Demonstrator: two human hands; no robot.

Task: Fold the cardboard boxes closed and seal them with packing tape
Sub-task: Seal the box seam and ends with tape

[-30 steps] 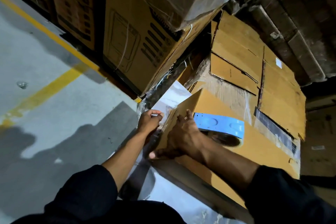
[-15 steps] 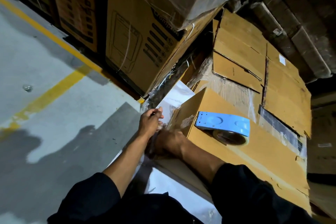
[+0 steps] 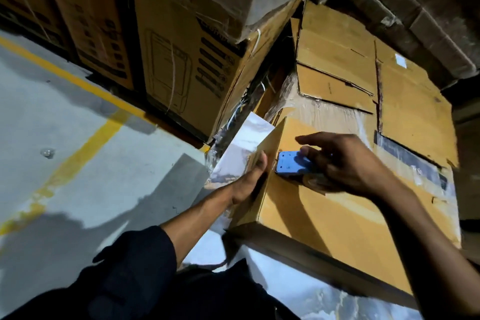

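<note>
A closed cardboard box lies in front of me on a shiny white sheet. On its top, near the left edge, sits a blue tape dispenser with its roll. My right hand, blurred, covers the right part of the dispenser; fingers curl over it while one finger points straight left above it. My left hand presses flat against the box's left side, fingertips near the top edge.
Tall printed cartons stand stacked at the back left. Flattened cardboard sheets and plastic wrap lie behind the box. The grey floor with yellow lines is at the left. Dark brick-like stacks fill the upper right.
My right hand has left the box's left side and come up onto the tape dispenser. My left hand has shifted right to press flat on that side. The view has moved closer.
</note>
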